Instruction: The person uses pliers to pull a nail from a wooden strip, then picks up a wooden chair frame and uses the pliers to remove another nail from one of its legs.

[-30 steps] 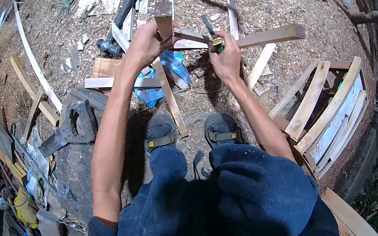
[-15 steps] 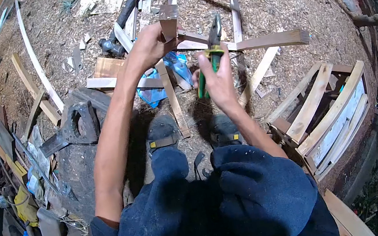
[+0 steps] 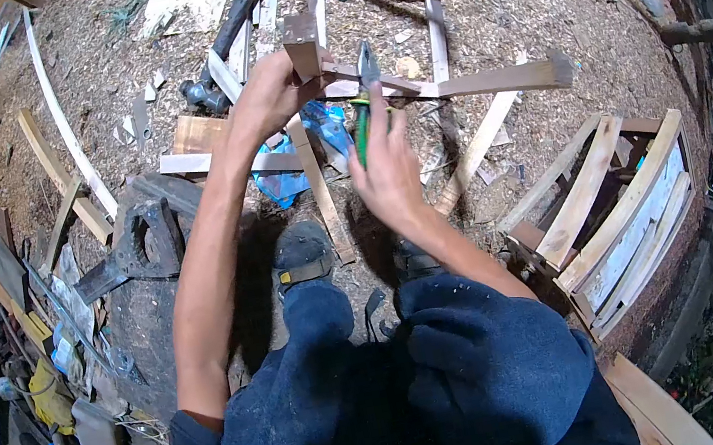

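Note:
A wooden frame (image 3: 498, 80) of narrow bars stands ahead of my feet. My left hand (image 3: 272, 94) is wrapped round one of its posts (image 3: 303, 47), just below the square end. In my right hand (image 3: 386, 160) are pliers (image 3: 360, 131) with green and yellow handles. Their metal jaws point up and away from me, beside the frame's bar to the right of my left hand. Whether the jaws touch the bar is unclear.
A hammer (image 3: 203, 95) lies beyond my left forearm. At the left, a handsaw (image 3: 152, 244) rests on a block. Blue plastic (image 3: 281, 186) lies between my arms. A slatted wooden piece (image 3: 625, 204) is at the right.
My right hand and the pliers have moved left, and the jaws are now nearer to the post. My left hand keeps its hold; it and the frame appear slightly further left.

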`<control>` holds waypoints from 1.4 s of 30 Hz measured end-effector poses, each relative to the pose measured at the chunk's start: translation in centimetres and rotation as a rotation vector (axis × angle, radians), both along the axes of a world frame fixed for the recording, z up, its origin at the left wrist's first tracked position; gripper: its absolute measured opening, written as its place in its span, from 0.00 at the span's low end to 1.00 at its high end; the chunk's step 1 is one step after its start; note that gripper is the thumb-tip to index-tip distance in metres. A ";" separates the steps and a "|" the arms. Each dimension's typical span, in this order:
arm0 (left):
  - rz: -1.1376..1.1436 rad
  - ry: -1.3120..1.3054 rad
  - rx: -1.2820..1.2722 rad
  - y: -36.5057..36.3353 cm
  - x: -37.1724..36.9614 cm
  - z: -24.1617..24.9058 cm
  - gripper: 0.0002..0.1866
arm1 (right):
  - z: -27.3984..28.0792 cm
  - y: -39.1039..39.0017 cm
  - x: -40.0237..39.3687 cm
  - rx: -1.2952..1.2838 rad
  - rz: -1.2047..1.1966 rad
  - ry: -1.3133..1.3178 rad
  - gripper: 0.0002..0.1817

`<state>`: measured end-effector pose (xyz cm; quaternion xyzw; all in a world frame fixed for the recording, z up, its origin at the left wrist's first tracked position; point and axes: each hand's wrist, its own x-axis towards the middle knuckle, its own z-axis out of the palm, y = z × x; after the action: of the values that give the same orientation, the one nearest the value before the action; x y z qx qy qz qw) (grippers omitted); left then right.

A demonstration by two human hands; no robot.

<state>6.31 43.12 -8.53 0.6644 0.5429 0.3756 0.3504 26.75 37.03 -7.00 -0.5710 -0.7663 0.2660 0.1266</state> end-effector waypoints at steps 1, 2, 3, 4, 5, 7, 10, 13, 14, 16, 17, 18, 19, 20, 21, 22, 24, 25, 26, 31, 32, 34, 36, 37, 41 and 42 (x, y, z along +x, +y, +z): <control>0.002 0.016 0.022 0.0 0.0 0.2 0.13 | -0.1 -0.3 -0.2 0.065 -0.006 0.064 0.49; 0.008 0.093 -0.093 0.1 -0.1 0.4 0.12 | 0.0 0.2 0.0 0.072 -0.007 0.067 0.49; 0.010 0.095 -0.094 0.1 -0.2 0.4 0.12 | 0.7 0.8 0.3 0.025 0.001 0.108 0.47; -0.005 0.069 -0.072 0.0 -0.2 0.4 0.13 | 1.1 1.1 0.6 -0.026 0.005 0.147 0.46; -0.019 0.042 -0.047 0.1 -0.2 0.5 0.13 | 1.0 1.3 0.9 -0.026 0.002 0.147 0.46; -0.012 0.056 -0.060 0.3 -0.1 0.5 0.13 | 0.8 1.9 1.1 0.037 -0.038 0.230 0.47; 0.010 0.049 -0.102 -0.2 0.2 0.9 0.12 | -0.8 2.1 0.8 0.318 -0.220 0.393 0.45; 0.008 0.065 -0.112 -0.3 0.2 1.3 0.11 | -1.0 1.0 0.1 0.202 0.001 0.033 0.43; 0.003 0.079 -0.078 -0.4 -0.1 1.1 0.12 | -0.6 0.1 -0.4 -0.015 0.014 0.045 0.45; 0.006 0.111 -0.113 -0.3 0.0 1.4 0.14 | -0.4 0.6 0.1 0.174 0.063 0.051 0.48; 0.008 0.111 -0.108 -0.1 0.0 1.4 0.14 | -0.6 1.1 0.6 0.232 0.085 0.087 0.50; 0.013 0.102 -0.096 -0.2 0.1 1.3 0.14 | -0.6 1.4 0.5 0.232 0.084 0.088 0.50; 0.015 0.092 -0.086 -0.2 0.1 1.3 0.15 | -0.6 1.7 0.4 0.275 -0.008 0.215 0.50; 0.015 0.092 -0.084 -0.2 0.2 1.2 0.15 | -0.4 1.9 0.3 0.320 -0.096 0.342 0.51; -0.004 0.100 -0.103 -0.2 0.1 1.3 0.17 | 0.2 2.1 0.4 0.324 -0.094 0.343 0.51; -0.022 0.109 -0.125 -0.3 0.1 1.4 0.19 | 1.0 2.3 0.7 0.032 -0.146 0.368 0.50; -0.070 0.176 -0.008 -0.9 -0.2 0.6 0.22 | -0.9 2.4 1.4 -0.045 -0.097 0.297 0.39; -0.069 0.178 -0.007 -1.2 -0.5 -0.5 0.22 | -0.8 2.4 1.2 -0.045 -0.096 0.299 0.39; -0.047 0.169 0.005 -1.2 -0.9 -1.6 0.21 | -0.6 2.4 0.9 -0.213 -0.155 0.494 0.36; -0.029 0.142 0.094 -1.5 -1.0 -1.0 0.12 | -1.4 1.9 -0.2 -0.540 -0.164 0.973 0.27; -0.030 0.142 0.095 -1.4 -1.1 -1.1 0.12 | -1.0 2.2 -0.1 -0.567 -0.165 0.943 0.26; -0.004 0.234 0.114 -1.2 -1.2 -1.5 0.11 | 1.2 3.0 0.6 -0.583 -0.189 0.874 0.25; 0.008 0.250 0.068 -1.2 -0.8 -0.4 0.10 | 3.1 3.3 1.5 -0.564 -0.215 0.882 0.21; 0.023 0.266 0.021 -1.2 -0.4 0.2 0.09 | 3.5 3.2 1.6 -0.565 -0.220 0.880 0.21; 0.028 0.206 -0.009 -1.0 -0.4 0.4 0.08 | 2.4 1.9 0.0 -0.064 -0.426 1.183 0.16; 0.016 0.200 0.028 -1.2 -0.8 0.0 0.08 | 0.3 1.4 -0.3 -0.280 -0.288 0.994 0.15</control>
<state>5.56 41.88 -8.52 0.6992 0.5751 0.3176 0.2820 26.48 38.40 -6.69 -0.4868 -0.4852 0.5839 0.4320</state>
